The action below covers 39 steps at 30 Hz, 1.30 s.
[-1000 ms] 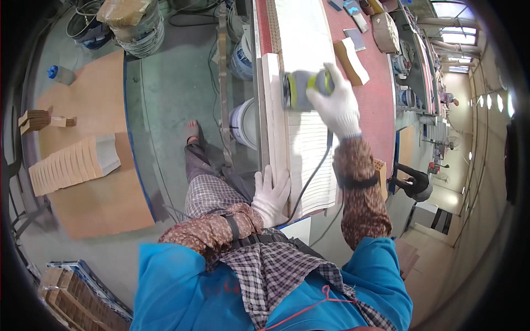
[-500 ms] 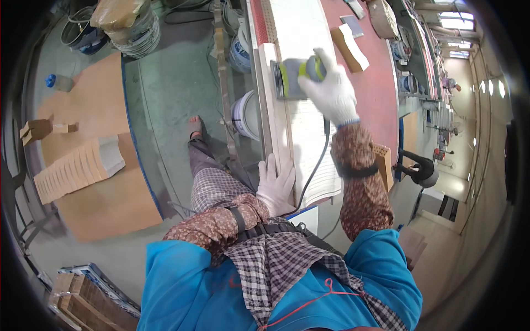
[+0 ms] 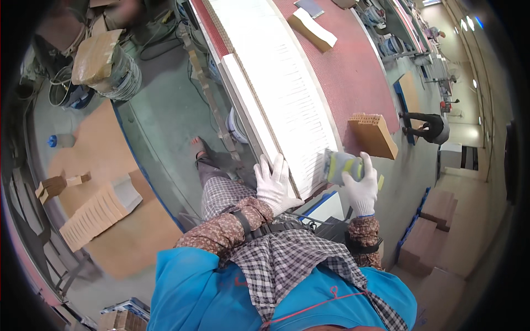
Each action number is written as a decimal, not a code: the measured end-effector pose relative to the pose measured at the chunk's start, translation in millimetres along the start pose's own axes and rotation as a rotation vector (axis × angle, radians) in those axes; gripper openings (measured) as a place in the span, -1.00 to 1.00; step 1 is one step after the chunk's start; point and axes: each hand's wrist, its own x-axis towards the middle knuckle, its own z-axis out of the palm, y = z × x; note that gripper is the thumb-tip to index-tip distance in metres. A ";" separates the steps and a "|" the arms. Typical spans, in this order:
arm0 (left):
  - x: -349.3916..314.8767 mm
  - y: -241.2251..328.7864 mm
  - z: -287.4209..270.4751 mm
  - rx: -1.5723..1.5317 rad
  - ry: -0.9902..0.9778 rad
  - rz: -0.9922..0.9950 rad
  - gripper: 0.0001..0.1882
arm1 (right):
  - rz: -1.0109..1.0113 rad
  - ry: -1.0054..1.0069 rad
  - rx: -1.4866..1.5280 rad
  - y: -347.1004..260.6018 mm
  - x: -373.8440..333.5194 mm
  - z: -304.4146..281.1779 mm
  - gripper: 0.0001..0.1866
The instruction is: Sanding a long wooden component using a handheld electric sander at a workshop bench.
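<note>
My right hand (image 3: 361, 189), in a white knitted glove, is closed around a grey and lime-green power sander (image 3: 338, 167). The sander sits over the near right corner of a long white slatted panel (image 3: 281, 83), slightly blurred; whether its pad touches the surface I cannot tell. Gloved in white too, my left hand (image 3: 272, 186) lies flat with fingers spread on the near left end of the panel. Its fingers rest across a pale strip (image 3: 248, 99) that runs along the panel's left side.
The panel lies on a red-topped table (image 3: 364, 71). To its right are a tan perforated block (image 3: 372, 135) and a curved white-faced piece (image 3: 312, 31). On the left floor, a brown board (image 3: 143, 243) carries a slatted piece (image 3: 102, 209). A person (image 3: 436, 129) bends at far right.
My right hand has brought the sander from the panel's far part back to its near right corner. My left hand stays on the near left end. The whole view has turned.
</note>
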 end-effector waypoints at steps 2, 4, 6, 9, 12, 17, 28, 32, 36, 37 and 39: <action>1.2 1.9 -4.2 0.002 0.001 0.013 0.55 | 0.089 0.028 -0.033 14.4 -0.9 -1.7 -0.20; 3.3 4.1 -9.5 0.019 -0.088 -0.039 0.55 | 0.094 0.019 -0.026 18.1 2.1 5.4 -0.19; 4.4 1.2 -4.6 0.030 -0.080 -0.024 0.54 | 0.093 0.007 -0.022 13.6 13.9 10.1 -0.19; 1.9 1.2 -6.2 0.034 -0.083 -0.022 0.52 | -0.008 -0.008 -0.022 -18.1 41.0 13.6 -0.18; 3.8 0.9 -5.3 0.034 -0.033 -0.017 0.45 | -0.024 -0.059 0.032 -55.6 86.0 21.0 -0.17; 4.1 3.2 5.4 0.051 0.185 0.013 0.15 | -0.197 -0.083 0.058 -112.3 165.4 34.3 -0.17; 12.6 8.0 -6.2 0.054 0.339 0.058 -0.25 | -0.343 -0.023 0.063 -226.9 256.1 49.3 -0.18; 11.2 12.9 -12.0 -0.013 0.284 0.009 -0.28 | -0.352 -0.038 0.050 -225.9 259.4 54.7 -0.15; 6.5 -14.6 32.6 0.170 0.330 0.087 -0.14 | -0.274 -0.113 0.029 -195.7 235.4 45.6 -0.17; 1.7 -16.1 40.5 0.283 0.355 0.089 -0.08 | -0.258 -0.117 0.039 -183.0 224.3 46.2 -0.17; 6.8 1.0 18.6 0.131 0.206 0.020 0.09 | -0.181 -0.108 -0.019 -149.1 205.2 39.1 -0.16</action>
